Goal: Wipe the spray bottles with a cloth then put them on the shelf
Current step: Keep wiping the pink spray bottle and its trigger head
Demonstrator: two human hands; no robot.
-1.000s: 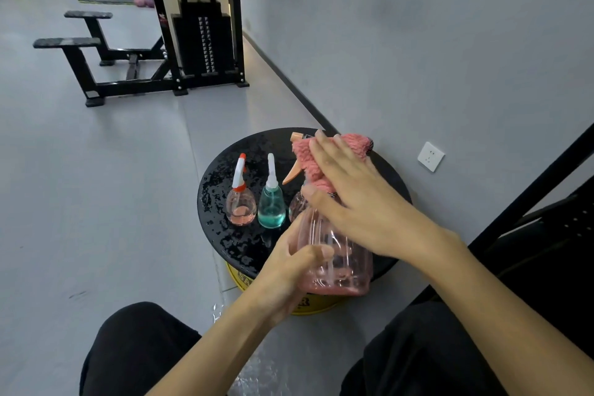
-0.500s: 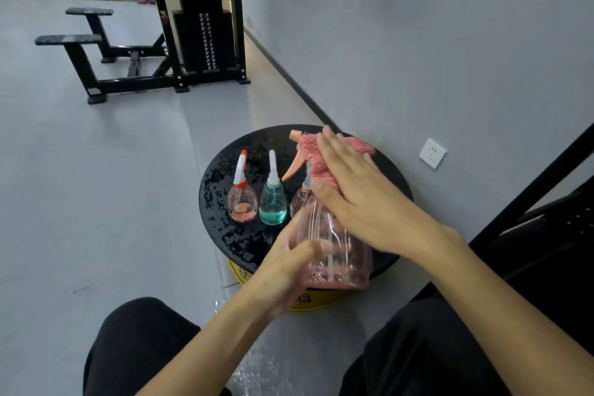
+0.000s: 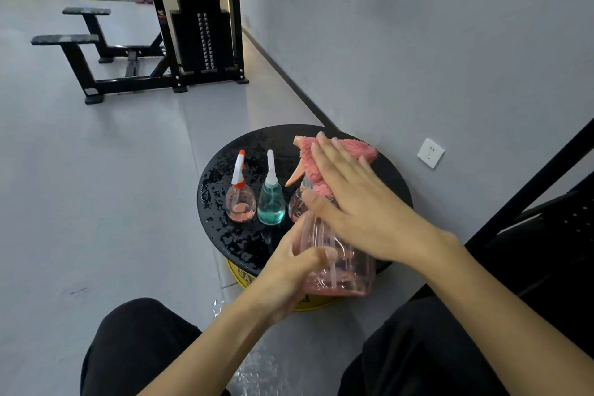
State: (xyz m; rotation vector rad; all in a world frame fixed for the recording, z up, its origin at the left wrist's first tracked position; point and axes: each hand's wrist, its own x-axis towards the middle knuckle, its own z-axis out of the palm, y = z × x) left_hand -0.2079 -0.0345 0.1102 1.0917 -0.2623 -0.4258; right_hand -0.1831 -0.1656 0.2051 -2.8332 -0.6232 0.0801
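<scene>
Count: four spray bottles, one pink cloth (image 3: 318,167), one round black table (image 3: 231,235). At table's near edge: big pink bottle (image 3: 340,267), roughly upright, long axis vertical, orange spout aimed toward table's left. Mid-table, upright: small pink bottle (image 3: 240,202), teal bottle (image 3: 271,206), half-hidden bottle (image 3: 296,206). Gripping big pink bottle's body: left hand (image 3: 289,276), fingers curled. Pressing pink cloth on sprayer head: right hand (image 3: 360,212), fingers nearly straight.

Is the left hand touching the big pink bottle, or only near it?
Touching. The head view shows the left hand gripping the big pink bottle, with its thumb lying across the clear front wall.
</scene>
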